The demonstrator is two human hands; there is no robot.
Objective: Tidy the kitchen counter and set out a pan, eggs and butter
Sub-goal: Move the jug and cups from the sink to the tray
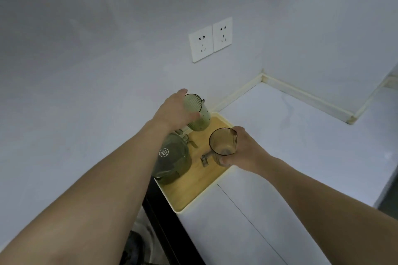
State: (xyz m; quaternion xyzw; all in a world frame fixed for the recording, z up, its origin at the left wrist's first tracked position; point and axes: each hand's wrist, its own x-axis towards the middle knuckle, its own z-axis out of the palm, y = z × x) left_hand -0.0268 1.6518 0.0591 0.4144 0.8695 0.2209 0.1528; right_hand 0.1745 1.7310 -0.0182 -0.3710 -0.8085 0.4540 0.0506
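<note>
Two hands, each gripping one tumbler: left (175,112) round a ribbed green glass (197,113), right (244,148) round a smoky brown one (223,144). Below, one wooden tray (193,185) on the white counter (290,135), bearing one green glass jug (172,160). Two white wall sockets (211,38) behind.

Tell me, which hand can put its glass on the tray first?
Probably the right hand: its brown glass hangs low over bare tray. The left hand holds its green glass tilted, higher.
</note>
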